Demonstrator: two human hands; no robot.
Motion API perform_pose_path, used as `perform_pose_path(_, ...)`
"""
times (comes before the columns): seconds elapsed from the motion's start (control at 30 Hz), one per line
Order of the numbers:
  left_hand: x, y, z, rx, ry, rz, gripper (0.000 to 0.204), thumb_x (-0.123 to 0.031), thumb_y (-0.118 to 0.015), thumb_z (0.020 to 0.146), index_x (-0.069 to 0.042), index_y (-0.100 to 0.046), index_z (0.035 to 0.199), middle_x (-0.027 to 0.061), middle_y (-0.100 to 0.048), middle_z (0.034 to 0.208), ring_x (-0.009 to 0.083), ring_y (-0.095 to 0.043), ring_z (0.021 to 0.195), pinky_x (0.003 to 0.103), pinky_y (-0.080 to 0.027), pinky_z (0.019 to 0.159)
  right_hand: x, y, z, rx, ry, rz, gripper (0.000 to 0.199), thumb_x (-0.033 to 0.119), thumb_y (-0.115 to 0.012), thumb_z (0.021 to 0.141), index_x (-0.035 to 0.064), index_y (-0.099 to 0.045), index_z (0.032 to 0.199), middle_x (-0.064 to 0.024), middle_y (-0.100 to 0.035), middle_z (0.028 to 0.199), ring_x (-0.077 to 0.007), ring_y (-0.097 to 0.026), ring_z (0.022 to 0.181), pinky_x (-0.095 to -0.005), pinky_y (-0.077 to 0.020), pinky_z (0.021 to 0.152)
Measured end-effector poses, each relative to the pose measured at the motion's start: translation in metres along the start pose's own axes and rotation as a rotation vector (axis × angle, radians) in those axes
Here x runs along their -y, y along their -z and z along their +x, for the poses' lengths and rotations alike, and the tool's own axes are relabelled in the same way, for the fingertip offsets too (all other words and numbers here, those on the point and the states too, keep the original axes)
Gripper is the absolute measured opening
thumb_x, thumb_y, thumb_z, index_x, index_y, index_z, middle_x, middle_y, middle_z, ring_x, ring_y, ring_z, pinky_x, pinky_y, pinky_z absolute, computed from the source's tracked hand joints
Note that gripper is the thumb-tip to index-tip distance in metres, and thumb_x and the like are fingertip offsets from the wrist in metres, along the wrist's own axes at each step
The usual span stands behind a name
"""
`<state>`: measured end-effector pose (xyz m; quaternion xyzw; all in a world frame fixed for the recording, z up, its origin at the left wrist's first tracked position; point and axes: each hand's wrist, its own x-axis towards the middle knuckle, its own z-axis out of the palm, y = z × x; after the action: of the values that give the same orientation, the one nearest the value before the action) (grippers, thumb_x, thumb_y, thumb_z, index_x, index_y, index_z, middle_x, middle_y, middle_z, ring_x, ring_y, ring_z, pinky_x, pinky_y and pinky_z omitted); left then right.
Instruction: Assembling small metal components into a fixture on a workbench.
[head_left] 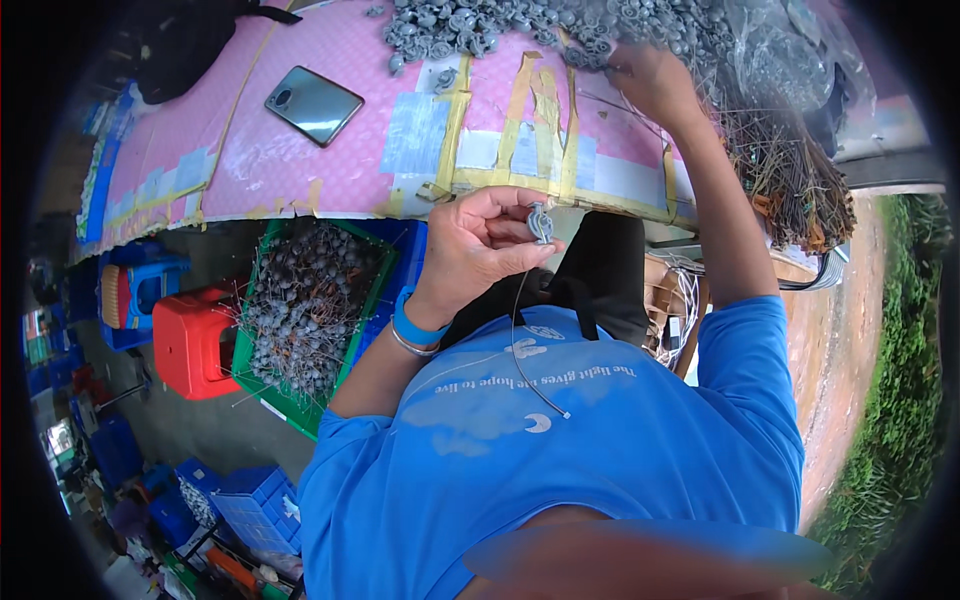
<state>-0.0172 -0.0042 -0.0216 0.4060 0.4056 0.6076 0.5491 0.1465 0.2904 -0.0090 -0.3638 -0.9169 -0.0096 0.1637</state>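
Just off the table's near edge, my left hand pinches a small grey plastic part between thumb and fingers. From that part a thin dark cable hangs down in front of my shirt, ending in a small white connector. My right hand reaches to the near edge of a heap of similar grey plastic parts at the back of the table. Its fingers are drawn together and slightly blurred; what they hold, if anything, is hidden among the parts.
A phone lies on the pink, taped tabletop. Bundled dark cables and a clear plastic bag are at the right. Left below stand a green crate of cabled grey parts and a red stool.
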Motion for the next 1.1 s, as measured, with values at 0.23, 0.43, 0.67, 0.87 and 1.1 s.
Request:
perform_pose_path(0.23, 0.0, -0.005, -0.008, -0.087, -0.008, -0.02, 0.042, 0.01, -0.074, 0.077, 0.008, -0.059, 0.117, 0.0137, -0.067, 0.102, 0.0179, -0.07, 0.089, 0.028, -0.058, 0.08, 0.018, 0.008, -0.013, 0.041, -0.096, -0.023, 0.022, 0.018, -0.063, 0.083, 0.0143, -0.072, 0.102, -0.0143, -0.07, 0.093, -0.0349, -0.066, 0.088, -0.0433, -0.0529, 0.079)
perform_pose_path(0.43, 0.0, -0.015, -0.007, -0.052, 0.013, -0.015, 0.043, 0.011, -0.074, 0.076, 0.007, -0.059, 0.117, 0.0133, -0.067, 0.101, 0.018, -0.07, 0.09, 0.029, -0.058, 0.081, 0.003, 0.014, -0.008, -0.022, 0.153, 0.181, 0.02, 0.021, -0.067, 0.083, 0.0123, -0.072, 0.101, -0.0113, -0.072, 0.097, -0.0313, -0.069, 0.087, -0.0397, -0.0531, 0.079)
perform_pose_path(0.67, 0.004, -0.014, -0.005, -0.064, -0.018, 0.055, 0.042, 0.011, -0.069, 0.079, 0.01, -0.057, 0.119, 0.0141, -0.065, 0.1, 0.0244, -0.072, 0.089, 0.028, -0.06, 0.072, 0.002, 0.02, -0.007, 0.101, 0.113, 0.27, 0.021, 0.024, -0.07, 0.083, 0.0098, -0.072, 0.099, -0.0116, -0.072, 0.095, -0.0302, -0.069, 0.084, -0.039, -0.053, 0.078)
perform_pose_path(0.87, 0.006, -0.014, 0.004, -0.073, -0.023, 0.059, 0.042, 0.012, -0.07, 0.078, 0.01, -0.057, 0.118, 0.0137, -0.066, 0.099, 0.0246, -0.072, 0.089, 0.028, -0.06, 0.073, 0.015, 0.014, -0.007, 0.107, 0.182, -0.041, 0.021, 0.02, -0.066, 0.086, 0.0067, -0.07, 0.102, -0.0147, -0.069, 0.085, -0.0355, -0.066, 0.081, -0.0442, -0.0519, 0.073)
perform_pose_path(1.1, -0.004, -0.007, 0.004, -0.175, -0.188, 0.197, 0.042, 0.009, -0.074, 0.077, 0.008, -0.06, 0.116, 0.0122, -0.071, 0.095, 0.0157, -0.07, 0.085, 0.027, -0.058, 0.076, 0.103, 0.066, -0.083, -0.175, -0.045, 0.661, 0.027, 0.016, -0.071, 0.088, 0.0034, -0.069, 0.111, -0.0067, -0.073, 0.097, -0.0114, -0.068, 0.084, -0.0258, -0.0521, 0.074)
